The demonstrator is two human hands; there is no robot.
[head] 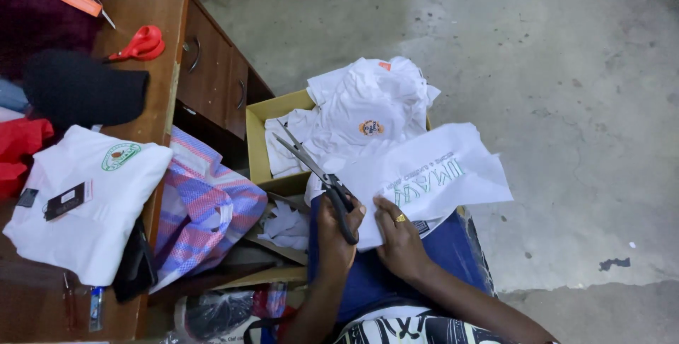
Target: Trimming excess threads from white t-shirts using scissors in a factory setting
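My left hand point(334, 229) grips the black handles of a pair of scissors point(315, 166), whose metal blades stand apart and point up and to the left. My right hand point(400, 236), with a ring on one finger, pinches the lower edge of a white sheet point(453, 167) printed with green letters. The sheet lies across my lap, over blue cloth point(445, 252). The blades sit just left of the sheet's edge, above a yellow-brown cardboard box point(256, 142) filled with white shirts point(361, 107).
A wooden desk point(152, 12) with drawers stands at left, carrying a folded white shirt point(92, 202), red-handled scissors point(141, 45), a black cap point(81, 89) and red cloth. A pink and blue checked bag point(205, 206) and white paper scraps point(283, 224) lie below. Bare concrete floor point(566, 89) spreads right.
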